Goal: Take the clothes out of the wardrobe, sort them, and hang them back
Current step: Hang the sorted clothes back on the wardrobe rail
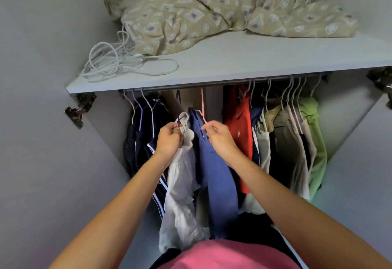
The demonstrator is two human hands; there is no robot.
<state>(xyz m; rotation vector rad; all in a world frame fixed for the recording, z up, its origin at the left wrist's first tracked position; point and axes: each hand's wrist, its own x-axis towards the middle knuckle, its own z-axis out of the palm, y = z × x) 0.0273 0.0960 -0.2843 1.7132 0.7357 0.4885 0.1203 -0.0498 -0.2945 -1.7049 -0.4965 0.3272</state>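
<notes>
Rail runs left to right directly above both hands, hangers hooked on it. Left hand pinches the purple hanger carrying the white garment; right hand pinches the pink hanger holding the blue garment.

No readable text, labels, brands or numbers anywhere.

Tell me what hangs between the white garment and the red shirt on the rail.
In the head view, a blue garment on a pink hanger hangs between the white garment and the red shirt.
</notes>
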